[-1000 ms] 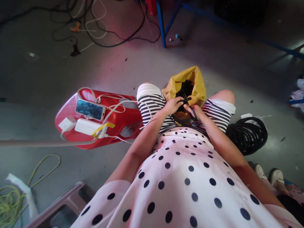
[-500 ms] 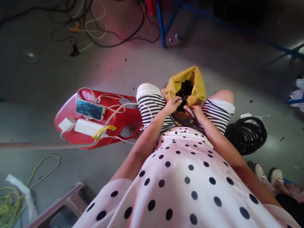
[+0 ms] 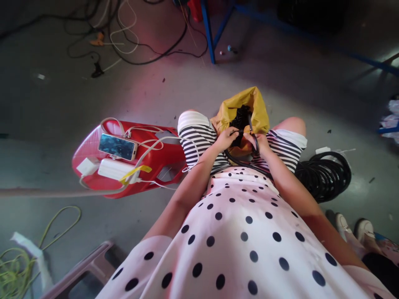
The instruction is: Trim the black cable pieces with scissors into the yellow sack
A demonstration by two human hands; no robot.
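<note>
Between my knees a yellow bag [image 3: 260, 112] stands with its mouth open, dark pieces [image 3: 239, 118] inside it. My left hand [image 3: 227, 139] is closed in a pinch over the bag's near rim, on what looks like a thin black cable; its end is too small to make out clearly. Close beside it, my right hand [image 3: 261, 144] grips black-handled scissors [image 3: 256, 144], whose blades point away from me over the bag. Across my lap runs a length of black cable [image 3: 238, 161], partly hidden by the hands and wrists.
To the left, a red stool [image 3: 149, 162] carries a phone [image 3: 116, 146], a white power bank [image 3: 114, 168] and white cords. A coil of black cable [image 3: 327, 176] lies at the right, near another person's shoes [image 3: 364, 227]. Ahead stands a blue metal frame [image 3: 209, 33].
The scissors have turned in my right hand: their blades now point forward over the bag rather than toward my left hand. My left hand stays almost in place.
</note>
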